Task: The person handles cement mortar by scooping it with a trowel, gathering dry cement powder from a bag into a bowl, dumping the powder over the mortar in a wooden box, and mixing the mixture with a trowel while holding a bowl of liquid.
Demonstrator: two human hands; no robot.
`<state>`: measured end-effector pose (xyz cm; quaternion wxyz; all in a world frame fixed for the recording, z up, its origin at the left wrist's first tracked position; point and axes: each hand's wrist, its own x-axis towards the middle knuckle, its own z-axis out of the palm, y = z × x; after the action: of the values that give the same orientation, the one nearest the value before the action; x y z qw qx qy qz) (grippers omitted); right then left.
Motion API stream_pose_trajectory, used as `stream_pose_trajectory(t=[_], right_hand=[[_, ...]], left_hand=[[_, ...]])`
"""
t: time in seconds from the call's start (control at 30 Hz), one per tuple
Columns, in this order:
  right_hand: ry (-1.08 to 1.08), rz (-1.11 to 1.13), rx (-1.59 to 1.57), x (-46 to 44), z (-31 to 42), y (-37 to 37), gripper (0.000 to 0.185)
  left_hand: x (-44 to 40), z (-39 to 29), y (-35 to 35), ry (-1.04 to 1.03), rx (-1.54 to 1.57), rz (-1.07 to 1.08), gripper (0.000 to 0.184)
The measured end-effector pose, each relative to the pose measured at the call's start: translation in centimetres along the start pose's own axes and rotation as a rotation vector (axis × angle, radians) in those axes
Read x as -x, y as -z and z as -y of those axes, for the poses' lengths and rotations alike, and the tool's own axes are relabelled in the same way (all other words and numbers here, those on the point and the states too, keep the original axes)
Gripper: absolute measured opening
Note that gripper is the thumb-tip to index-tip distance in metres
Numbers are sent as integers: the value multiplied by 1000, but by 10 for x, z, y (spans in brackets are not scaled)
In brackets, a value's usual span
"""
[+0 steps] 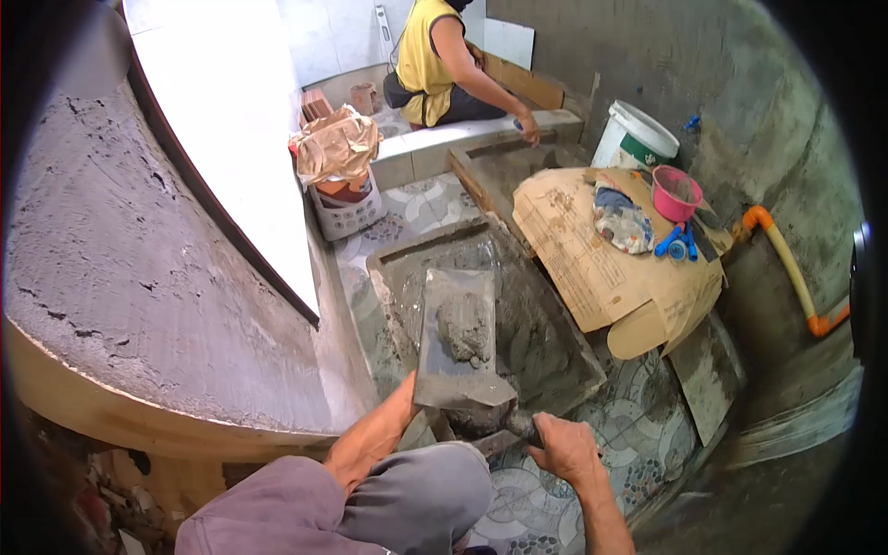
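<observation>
Grey-trousered knees point(421, 490) fill the bottom of the view, just behind the work. The right hand point(569, 447) has its fingers curled closed around a mortar-smeared tool handle point(523, 426); the far end of that tool is hard to make out. The left forearm point(375, 435) reaches under the near-left side of a flat grey rectangular board point(456, 384), which hides the left hand, so I cannot tell how open its fingers are. A lumpy mound of wet grey mortar point(465, 326) sits about midway along the board. Beneath and around it is a shallow mortar-coated rectangular tray point(592, 381), on the patterned grey tile floor point(615, 435), with the board reaching over its near-left part. Beyond the tray's right edge, a large brown cardboard sheet point(578, 264) carries a round pink plastic bowl point(677, 194) near its far-right corner, small blue plastic pieces point(677, 242) just below the bowl and a crumpled multicoloured cloth point(622, 220) to the left. Behind the sheet's far edge stands a white-and-green bucket point(636, 137); farther off, a person in a yellow top point(427, 46) reaches down from a white ledge point(407, 143).
</observation>
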<state>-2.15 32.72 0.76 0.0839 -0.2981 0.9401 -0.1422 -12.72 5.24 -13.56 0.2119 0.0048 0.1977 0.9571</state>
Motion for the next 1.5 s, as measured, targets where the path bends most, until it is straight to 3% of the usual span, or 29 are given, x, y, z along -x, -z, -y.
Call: stream_pose_trajectory(t=[0.53,0.73,1.17,1.37,1.47,1.5], right_hand=[[39,101,-31,2,4,-17,43],[49,199,-25,-13,-7,-55,40],[-162,156,-118,-104,-36,-114,43],[-445,101,-294,-132,-46,-85,43],[-488,16,-383,-125,-39,-46,42],[-409,-20,-384,-118,-40,-42,41]], left_hand=[[53,-5,-25,16,21,-157,46],[39,-8,-30,36,44,-179,46],[82,-1,-22,18,-10,-226,45],[84,-6,-23,3,-57,-238,44],[79,-14,-24,-16,-74,-243,44],[76,-17,-24,-25,-81,-241,44]])
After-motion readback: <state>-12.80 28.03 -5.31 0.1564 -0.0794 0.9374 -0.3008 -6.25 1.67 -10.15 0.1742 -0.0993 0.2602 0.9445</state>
